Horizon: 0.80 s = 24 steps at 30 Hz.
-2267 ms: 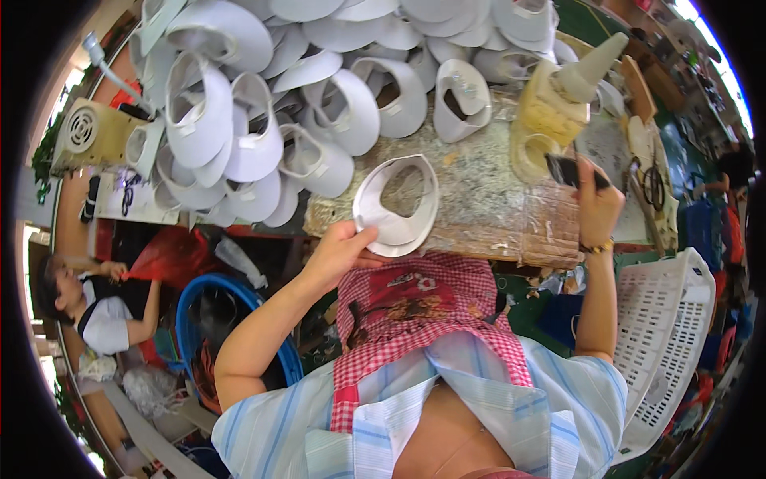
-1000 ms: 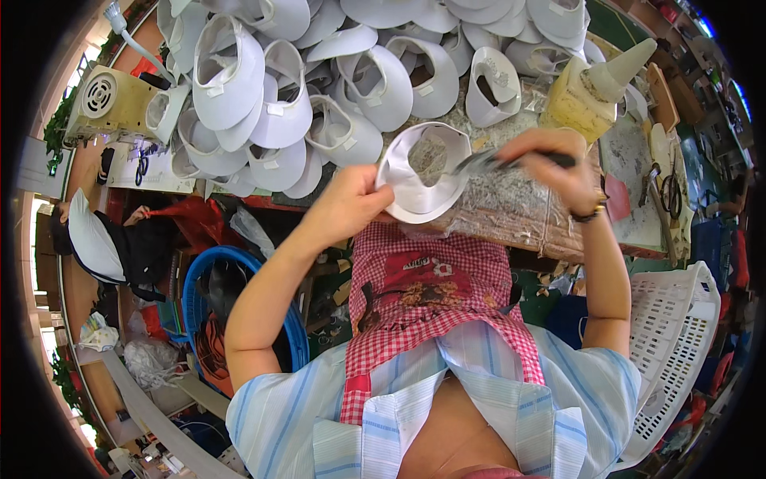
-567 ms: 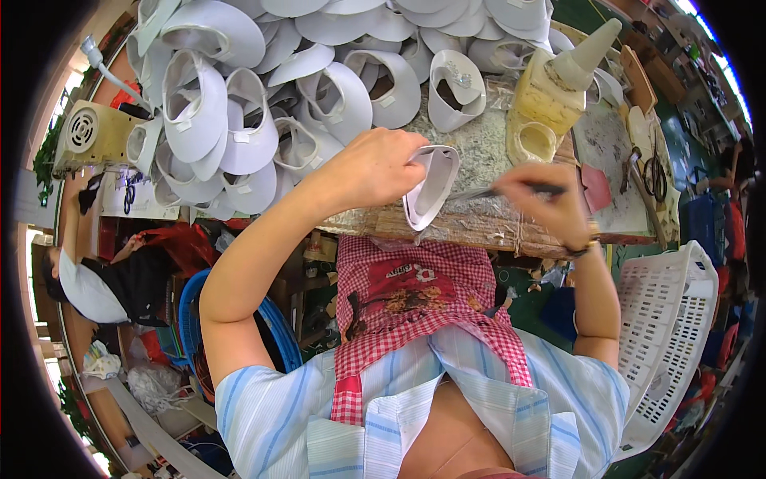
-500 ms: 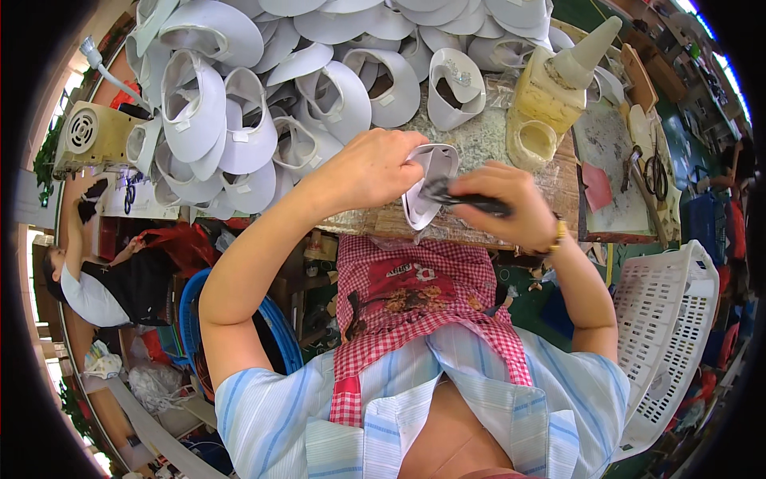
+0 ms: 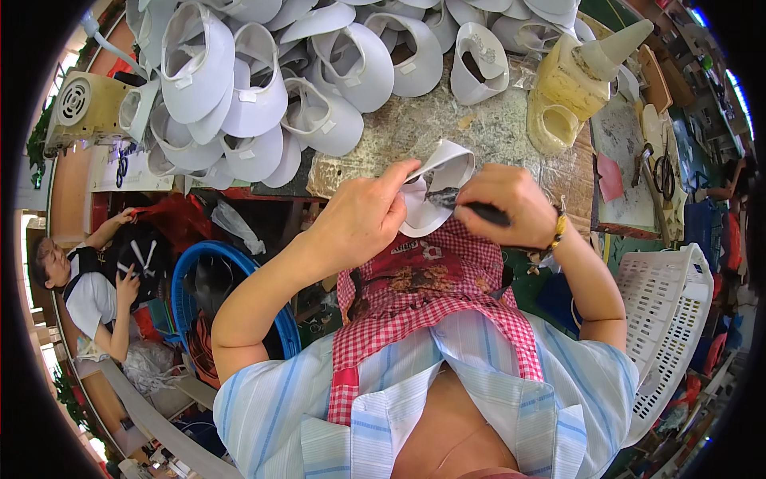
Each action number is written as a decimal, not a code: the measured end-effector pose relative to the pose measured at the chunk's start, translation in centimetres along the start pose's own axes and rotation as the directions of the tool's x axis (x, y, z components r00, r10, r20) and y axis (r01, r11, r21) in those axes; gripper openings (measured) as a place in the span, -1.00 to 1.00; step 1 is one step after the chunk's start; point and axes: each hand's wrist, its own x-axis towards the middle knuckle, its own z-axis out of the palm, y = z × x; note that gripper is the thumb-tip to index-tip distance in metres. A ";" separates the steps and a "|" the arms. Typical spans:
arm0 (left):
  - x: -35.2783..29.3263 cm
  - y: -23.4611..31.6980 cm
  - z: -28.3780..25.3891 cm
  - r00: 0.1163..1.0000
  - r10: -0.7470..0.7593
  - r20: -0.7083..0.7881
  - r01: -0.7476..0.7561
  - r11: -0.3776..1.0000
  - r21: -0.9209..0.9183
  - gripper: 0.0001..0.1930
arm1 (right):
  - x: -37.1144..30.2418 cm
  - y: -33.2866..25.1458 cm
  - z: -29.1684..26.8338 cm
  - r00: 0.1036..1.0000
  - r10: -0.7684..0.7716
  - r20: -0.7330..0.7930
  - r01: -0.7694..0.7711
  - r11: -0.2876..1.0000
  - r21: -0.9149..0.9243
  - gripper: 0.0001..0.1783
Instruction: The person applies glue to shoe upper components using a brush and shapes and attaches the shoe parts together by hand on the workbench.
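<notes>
My left hand pinches the edge of a white shoe upper, which is tilted up above my apron at the table's front edge. In my right hand is a black-handled brush. Its dark head reaches inside the upper, where details are hard to make out. Beyond my hands lies a large heap of similar white uppers. One upper with a shiny ornament lies apart from the heap. A yellowish glue bottle with a cone-shaped nozzle stands on the worktable, joined to a small open cup.
Scissors and a red scrap lie on a board at right. A white plastic basket stands at my right side, a blue-rimmed bin at my left. Another person works at far left, near a beige machine.
Both hands have come slightly nearer to me with the upper, which has turned so its opening shows more. The brush has stayed inside it. The other person's arm has lowered.
</notes>
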 end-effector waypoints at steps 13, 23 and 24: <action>-0.2 -0.9 1.2 0.993 -0.010 -0.118 -0.001 0.996 -0.093 -0.68 | -0.8 -0.4 2.7 0.910 0.398 -0.114 -0.368 0.904 0.219 -0.83; -1.2 -2.6 0.3 0.945 -0.226 -0.237 0.196 0.970 -0.146 -0.76 | -1.3 0.5 -2.3 0.689 0.670 -0.277 -0.446 0.693 0.567 -0.74; -1.5 -3.4 0.5 0.946 -0.215 -0.241 0.185 0.973 -0.139 -0.76 | -1.6 1.0 -4.4 0.638 0.636 -0.434 -0.385 0.752 0.535 -0.73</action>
